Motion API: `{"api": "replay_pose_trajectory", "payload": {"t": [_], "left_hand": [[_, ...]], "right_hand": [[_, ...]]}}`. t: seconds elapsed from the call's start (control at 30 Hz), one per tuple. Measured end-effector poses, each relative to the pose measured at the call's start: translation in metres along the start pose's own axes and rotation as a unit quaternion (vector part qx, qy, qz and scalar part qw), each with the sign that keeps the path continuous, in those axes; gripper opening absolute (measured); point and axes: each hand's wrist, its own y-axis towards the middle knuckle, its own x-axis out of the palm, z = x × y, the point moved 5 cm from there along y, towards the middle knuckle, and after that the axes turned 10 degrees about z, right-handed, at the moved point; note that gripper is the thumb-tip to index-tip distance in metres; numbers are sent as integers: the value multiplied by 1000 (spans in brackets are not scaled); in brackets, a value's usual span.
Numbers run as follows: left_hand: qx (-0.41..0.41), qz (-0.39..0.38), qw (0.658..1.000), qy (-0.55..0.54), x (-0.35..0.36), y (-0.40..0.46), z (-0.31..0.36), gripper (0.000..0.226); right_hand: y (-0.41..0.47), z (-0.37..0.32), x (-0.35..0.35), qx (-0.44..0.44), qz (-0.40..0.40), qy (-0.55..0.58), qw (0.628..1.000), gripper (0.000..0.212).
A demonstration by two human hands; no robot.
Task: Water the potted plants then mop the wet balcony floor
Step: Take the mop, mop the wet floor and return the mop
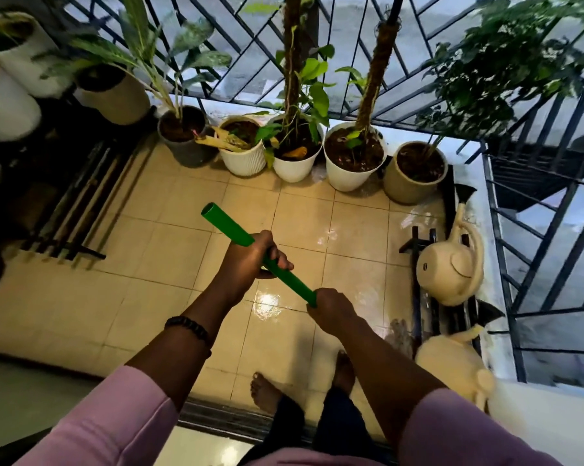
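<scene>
Green mop handle (230, 228) gripped by both hands, left (250, 260) above right (330, 306); mop head seemingly hidden.

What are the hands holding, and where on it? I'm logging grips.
Both grip a green mop handle: left hand near its top end, right hand lower down.

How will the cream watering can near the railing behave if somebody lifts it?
The cream watering can looks like plastic, so probably light if empty. Its long spout may tip it forward. Nearby tiles shine wet, so it may be slippery.
</scene>
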Motion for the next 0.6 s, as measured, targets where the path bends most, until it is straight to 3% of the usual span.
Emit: {"api": "replay_pose_trajectory", "payload": {"t": [0.4,0.6], "left_hand": [[64,46,996,30,-114,-1,23,30],[94,11,993,74,-123,7,40,29]], "right_hand": [[3,-116,36,-43,16,59,997,33],[-4,-132,31,-71,47,43,995,36]]}}
